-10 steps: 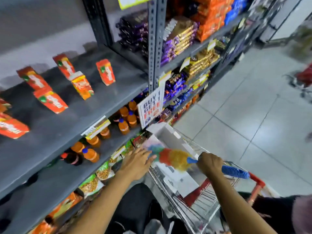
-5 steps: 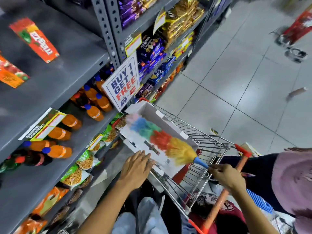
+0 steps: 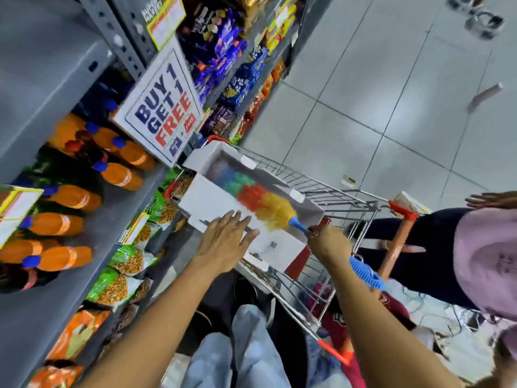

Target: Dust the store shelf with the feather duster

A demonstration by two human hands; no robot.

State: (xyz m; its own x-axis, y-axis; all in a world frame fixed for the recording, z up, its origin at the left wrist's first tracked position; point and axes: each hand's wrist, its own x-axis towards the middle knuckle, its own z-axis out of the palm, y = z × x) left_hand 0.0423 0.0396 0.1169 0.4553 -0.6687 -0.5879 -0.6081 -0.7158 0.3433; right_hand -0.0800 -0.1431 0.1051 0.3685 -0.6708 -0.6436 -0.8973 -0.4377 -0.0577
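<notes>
While the right hand [image 3: 328, 242] is gripping the feather duster [image 3: 263, 204] over the white box [image 3: 212, 203] at frame centre, the left hand [image 3: 223, 242] is resting spread; swinging toward the shelf [image 3: 42, 88] risks toppling the bottles [image 3: 117, 175].

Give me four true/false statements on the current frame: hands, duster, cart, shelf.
1. The right hand grips the feather duster by its blue handle. True.
2. The left hand is closed around an orange bottle. False: it lies open, fingers spread, on the white box in the cart.
3. The duster's feathers are brushing the shelf. False: they lie over the box in the cart.
4. Orange bottles lie on the shelf below the BUY 1 GET 1 FREE sign. True.
</notes>
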